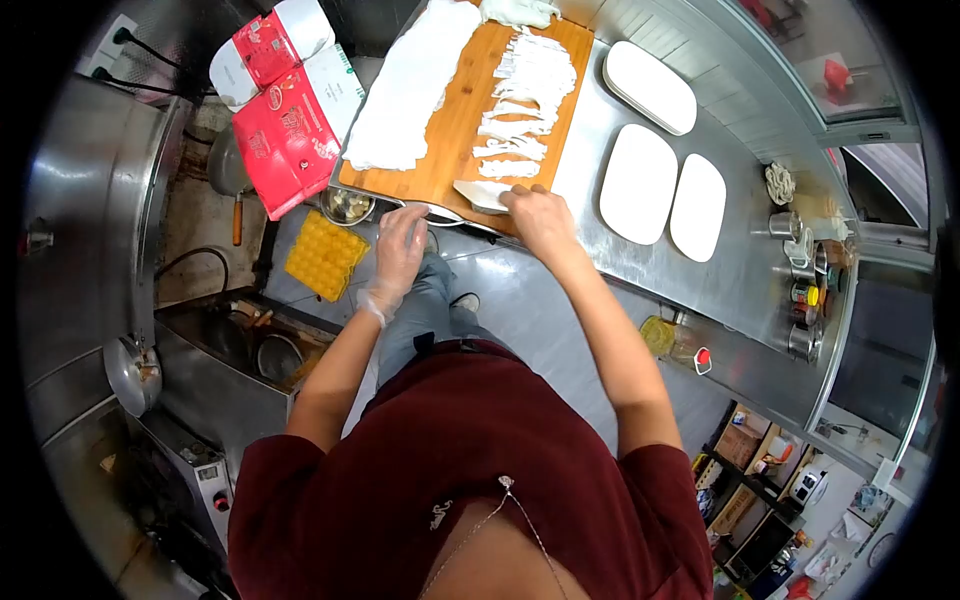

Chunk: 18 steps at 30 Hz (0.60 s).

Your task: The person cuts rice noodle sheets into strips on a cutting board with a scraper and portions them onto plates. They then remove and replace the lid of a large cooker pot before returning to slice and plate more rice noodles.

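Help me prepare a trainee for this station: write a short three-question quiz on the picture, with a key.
1. Which hand holds the flat blade: A) left, B) right, C) neither?
2. True or false: the white strips lie directly on the steel counter.
3. Fill in: the left hand wears a clear ____.

Key:
1. B, the right hand.
2. False; the white strips lie on the wooden board.
3. Glove.

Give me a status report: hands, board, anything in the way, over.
Right hand gripping blade. Left hand, gloved, by near edge of cutting board. White strips on board, white sheet to their left. Nothing seen between blade and strips.
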Each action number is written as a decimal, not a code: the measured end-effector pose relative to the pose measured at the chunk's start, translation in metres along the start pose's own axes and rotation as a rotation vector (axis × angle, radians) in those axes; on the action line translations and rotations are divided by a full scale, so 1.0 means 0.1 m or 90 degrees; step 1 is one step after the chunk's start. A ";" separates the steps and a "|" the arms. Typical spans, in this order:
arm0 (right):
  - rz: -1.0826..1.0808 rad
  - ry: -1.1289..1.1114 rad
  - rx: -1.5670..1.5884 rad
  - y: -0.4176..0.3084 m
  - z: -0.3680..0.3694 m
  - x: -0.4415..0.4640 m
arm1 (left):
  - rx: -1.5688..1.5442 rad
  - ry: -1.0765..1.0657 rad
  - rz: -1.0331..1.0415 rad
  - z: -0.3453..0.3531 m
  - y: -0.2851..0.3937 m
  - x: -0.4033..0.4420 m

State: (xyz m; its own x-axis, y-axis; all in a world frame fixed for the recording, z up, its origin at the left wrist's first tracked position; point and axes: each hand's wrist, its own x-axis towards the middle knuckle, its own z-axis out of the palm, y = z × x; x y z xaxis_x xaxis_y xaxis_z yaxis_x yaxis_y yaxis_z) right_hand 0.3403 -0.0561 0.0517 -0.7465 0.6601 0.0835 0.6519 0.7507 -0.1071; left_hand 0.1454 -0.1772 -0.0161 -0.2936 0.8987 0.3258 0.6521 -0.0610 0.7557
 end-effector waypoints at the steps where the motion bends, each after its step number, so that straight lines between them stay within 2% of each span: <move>1: 0.006 -0.015 -0.008 0.01 -0.02 0.07 | 0.000 0.001 -0.008 0.01 -0.01 0.02; 4: 0.037 -0.076 -0.011 0.15 -0.08 0.26 | -0.002 0.003 0.012 -0.03 0.01 0.01; 7: 0.018 -0.045 0.031 0.12 -0.21 0.10 | 0.002 0.026 0.011 -0.03 -0.01 0.07; 9: -0.011 -0.078 -0.002 -0.04 -0.14 0.03 | 0.003 0.018 -0.006 -0.05 -0.04 -0.02; 11: -0.008 -0.032 0.001 -0.03 -0.05 0.10 | 0.000 0.005 -0.015 -0.03 -0.08 -0.03; 17: 0.052 -0.070 0.066 0.17 -0.17 0.20 | 0.017 0.004 -0.004 -0.05 -0.01 0.00; 18: 0.042 -0.020 0.077 0.17 -0.22 0.16 | 0.015 0.013 -0.003 -0.04 0.00 0.01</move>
State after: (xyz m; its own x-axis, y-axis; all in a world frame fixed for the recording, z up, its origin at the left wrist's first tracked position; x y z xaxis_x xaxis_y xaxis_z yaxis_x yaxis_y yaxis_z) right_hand 0.3427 -0.0324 0.0730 -0.7076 0.7054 0.0419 0.6801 0.6959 -0.2307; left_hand 0.1420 -0.1784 -0.0132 -0.3110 0.8897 0.3342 0.6668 -0.0463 0.7438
